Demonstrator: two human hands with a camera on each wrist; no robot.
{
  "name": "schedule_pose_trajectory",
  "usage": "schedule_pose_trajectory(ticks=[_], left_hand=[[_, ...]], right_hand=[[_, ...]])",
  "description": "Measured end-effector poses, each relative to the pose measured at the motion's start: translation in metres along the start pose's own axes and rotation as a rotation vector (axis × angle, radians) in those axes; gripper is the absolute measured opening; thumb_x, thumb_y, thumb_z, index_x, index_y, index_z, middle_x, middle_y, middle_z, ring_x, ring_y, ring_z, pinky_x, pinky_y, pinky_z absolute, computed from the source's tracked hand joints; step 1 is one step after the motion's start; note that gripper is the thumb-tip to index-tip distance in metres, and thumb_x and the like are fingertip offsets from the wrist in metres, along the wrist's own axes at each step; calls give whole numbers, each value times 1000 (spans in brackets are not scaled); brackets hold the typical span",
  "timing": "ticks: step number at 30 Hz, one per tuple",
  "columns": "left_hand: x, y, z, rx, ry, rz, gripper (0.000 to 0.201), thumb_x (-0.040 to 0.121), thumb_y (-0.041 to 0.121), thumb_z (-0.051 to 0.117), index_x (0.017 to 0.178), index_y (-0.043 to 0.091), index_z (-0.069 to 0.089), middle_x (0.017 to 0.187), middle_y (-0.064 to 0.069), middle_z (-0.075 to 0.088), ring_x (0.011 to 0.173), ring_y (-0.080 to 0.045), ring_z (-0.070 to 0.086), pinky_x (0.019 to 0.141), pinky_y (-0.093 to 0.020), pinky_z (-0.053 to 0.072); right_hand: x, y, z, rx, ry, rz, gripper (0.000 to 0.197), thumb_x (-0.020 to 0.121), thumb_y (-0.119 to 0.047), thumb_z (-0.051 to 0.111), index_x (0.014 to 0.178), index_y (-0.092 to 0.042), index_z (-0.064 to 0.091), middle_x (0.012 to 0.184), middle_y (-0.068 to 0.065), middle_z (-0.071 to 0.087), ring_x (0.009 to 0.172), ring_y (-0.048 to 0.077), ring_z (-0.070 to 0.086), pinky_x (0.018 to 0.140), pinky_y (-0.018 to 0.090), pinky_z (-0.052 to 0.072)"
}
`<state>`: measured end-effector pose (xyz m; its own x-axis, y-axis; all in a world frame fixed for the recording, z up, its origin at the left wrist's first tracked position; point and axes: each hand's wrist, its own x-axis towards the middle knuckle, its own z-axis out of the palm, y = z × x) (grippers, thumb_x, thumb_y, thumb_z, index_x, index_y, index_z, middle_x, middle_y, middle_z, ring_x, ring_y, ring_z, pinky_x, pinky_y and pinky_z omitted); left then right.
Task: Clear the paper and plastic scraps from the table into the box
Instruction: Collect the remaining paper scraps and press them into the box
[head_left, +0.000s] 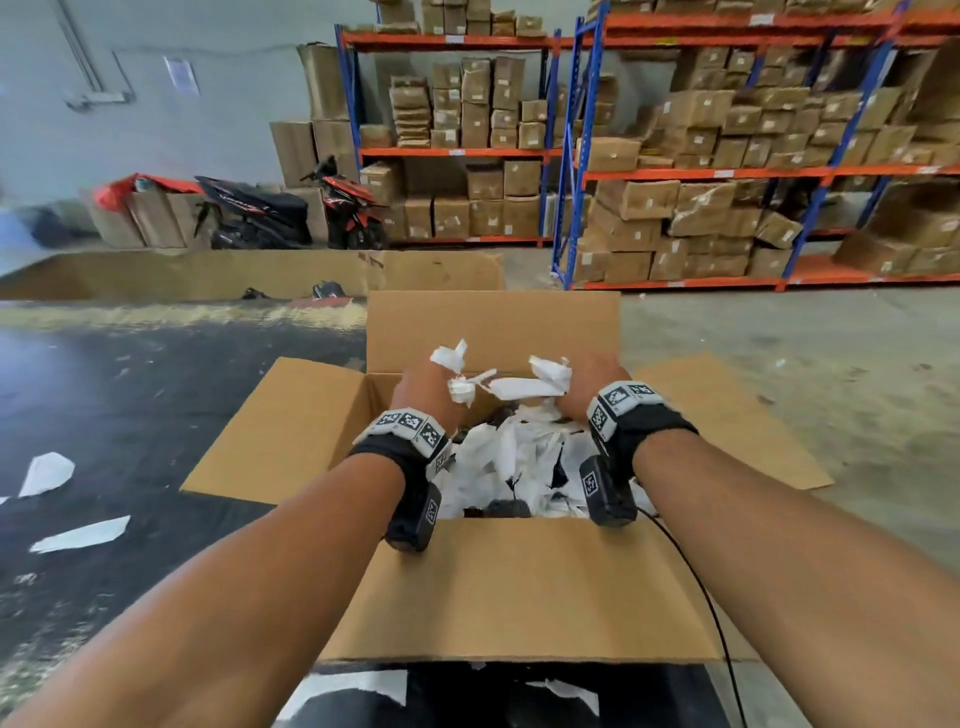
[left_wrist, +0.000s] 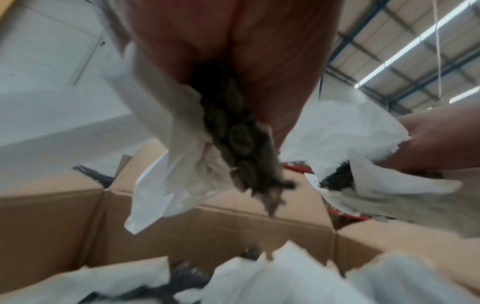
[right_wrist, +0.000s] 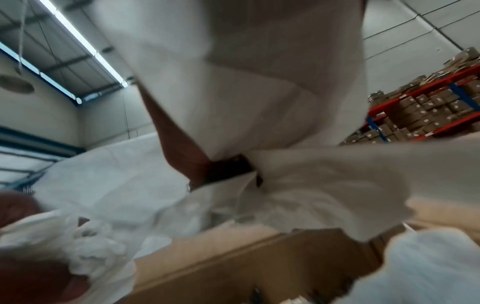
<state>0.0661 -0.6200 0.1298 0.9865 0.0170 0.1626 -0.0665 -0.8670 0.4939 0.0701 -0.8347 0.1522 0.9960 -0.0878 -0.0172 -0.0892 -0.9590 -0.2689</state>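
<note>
Drop step: left hand (head_left: 423, 389) and right hand (head_left: 589, 387) clutch white scraps (head_left: 519, 387), apparently with dark plastic, over the box (head_left: 519, 587); next, release, then fetch scraps at nine o'clock on the table (head_left: 130, 405).

hidden: hands' fingers behind scraps (head_left: 511, 382); blurred: right wrist view; box (head_left: 519, 582) floor covered

The left hand (left_wrist: 233, 51) grips white paper scraps (left_wrist: 168, 164) and a dark strip of bubble wrap (left_wrist: 239, 139) above the open cardboard box (left_wrist: 207, 230). More white scraps (left_wrist: 259, 277) lie inside. At right, the right hand (left_wrist: 441, 133) holds crumpled paper (left_wrist: 342, 133).
</note>
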Motion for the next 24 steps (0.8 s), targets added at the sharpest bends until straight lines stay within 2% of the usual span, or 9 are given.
schedule_pose_trajectory(ticks=[2,4,6,9,12,17,20,23,24], left_hand=[[8,-10,11,98,-178,-70,68,76,52,77,136,25,61,117,-7,68,100,-26,65,87,-36,56],[15,-17,19,288,-372,-135,127,46,93,69,155,39,33,156,-10,39,141,-36,40,112,-53,39],[21,-20,20,409,-448,-179,160,13,108,51,156,53,2,168,-11,2,152,-46,-1,115,-72,16],[24,-17,10,434,-480,-124,161,13,105,55,150,59,-16,166,-4,-27,148,-46,-26,106,-84,0],[31,-16,8,508,-501,-38,158,21,100,65,148,59,-20,163,-1,-35,148,-45,-28,104,-86,-2],[43,-26,48,584,-741,92,162,27,85,83,136,64,-35,161,-2,-39,148,-45,-27,112,-79,11],[51,-38,76,660,-822,108,168,8,94,73,120,66,-48,168,4,-20,154,-42,-5,115,-72,20],[58,-50,97,787,-872,101,175,11,97,70,144,51,-34,170,1,1,153,-37,16,118,-60,28],[61,-56,105,831,-898,68,173,18,96,72,153,42,-22,170,-4,5,152,-37,19,118,-58,29]], right_hand=[[11,5,13,-125,-173,-19,69,68,-50,79,121,-9,62,109,9,69,92,32,65,80,37,56],[18,10,21,-176,-323,-63,103,61,-64,78,144,-11,47,140,11,57,118,34,59,98,43,51],[24,13,20,-163,-442,-101,133,57,-73,81,160,-21,14,162,7,28,143,33,37,113,48,37],[36,13,14,-185,-497,-157,148,46,-81,80,158,-37,-7,167,7,0,152,35,15,118,55,25],[44,11,15,-221,-522,-225,149,39,-82,81,154,-49,-8,165,7,-20,152,40,5,116,64,24],[49,0,39,-407,-638,-297,146,45,-76,84,147,-57,-18,162,2,-29,151,44,-4,113,67,23],[58,-4,65,-484,-706,-333,155,36,-81,82,148,-52,-21,164,4,-23,153,37,0,117,60,23],[67,-1,83,-526,-706,-348,167,20,-103,55,159,-33,-6,167,13,0,151,35,15,118,50,28],[67,3,88,-540,-683,-344,162,27,-105,49,160,-27,-3,166,15,6,150,35,20,116,49,30]])
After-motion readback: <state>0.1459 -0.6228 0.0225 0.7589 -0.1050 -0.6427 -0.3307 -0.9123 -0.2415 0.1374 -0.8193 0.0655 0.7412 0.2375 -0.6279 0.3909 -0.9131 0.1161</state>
